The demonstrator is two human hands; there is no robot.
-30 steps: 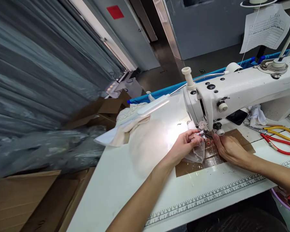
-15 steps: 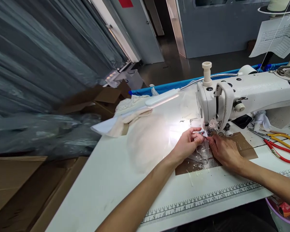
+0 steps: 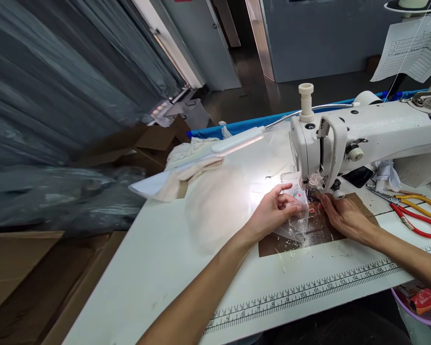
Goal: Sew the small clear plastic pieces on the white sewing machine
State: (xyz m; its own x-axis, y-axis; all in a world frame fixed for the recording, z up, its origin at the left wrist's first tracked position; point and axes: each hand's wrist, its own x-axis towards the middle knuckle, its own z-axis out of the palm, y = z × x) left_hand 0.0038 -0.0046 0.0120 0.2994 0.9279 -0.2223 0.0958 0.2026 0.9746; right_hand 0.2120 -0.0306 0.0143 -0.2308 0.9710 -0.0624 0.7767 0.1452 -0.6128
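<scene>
Under the head of the white sewing machine (image 3: 384, 132), a piece of sheer white fabric (image 3: 297, 229) lies by the needle over a brown board (image 3: 273, 245). My left hand (image 3: 273, 211) is left of the needle, thumb and curled fingers closed on the fabric's edge, forefinger lifted and stretched out. A small red mark shows on the white material just past its fingertips. My right hand (image 3: 345, 218) is close to the right of the presser foot, fingers pinched together; what they grip is hidden. Thread scraps are scattered on the board.
Red-and-yellow-handled scissors (image 3: 413, 211) lie at right, near a dark phone-like object (image 3: 359, 176). A lamp (image 3: 237, 143) lights the white table (image 3: 158, 268), which has a printed ruler along its front edge. Pale cloth (image 3: 172, 184) hangs at the left edge. Cardboard boxes (image 3: 28, 278) stand left below.
The view has shifted, so the machine sits further right than a second ago. My left forefinger has lifted away from the material, and my right hand has drawn slightly right since half a second ago.
</scene>
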